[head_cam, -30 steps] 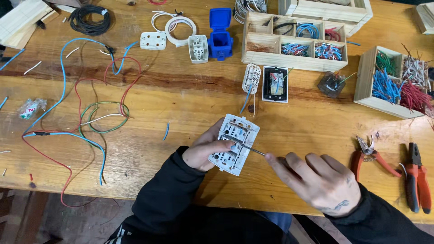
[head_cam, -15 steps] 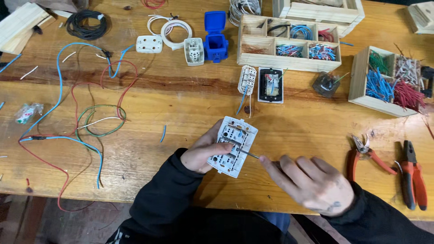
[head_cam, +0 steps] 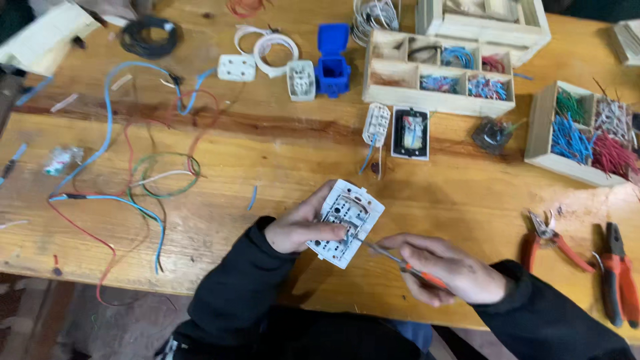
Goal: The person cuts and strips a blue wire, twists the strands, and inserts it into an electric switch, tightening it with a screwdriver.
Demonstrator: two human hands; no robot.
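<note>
While left hand (head_cam: pixel 300 230) grips switch plate (head_cam: pixel 347 222) tilted above table (head_cam: pixel 280 160), right hand (head_cam: pixel 448 270) clenched on screwdriver (head_cam: pixel 397 260), tip touching plate back.

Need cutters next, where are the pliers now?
Head view, far right of the table: two red-handled pliers lie side by side below the wooden wire box, right of the right hand.

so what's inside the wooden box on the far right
The wooden box holds bundles of cut wire: green, blue, red and pale. Its bottom is covered by them.
</note>
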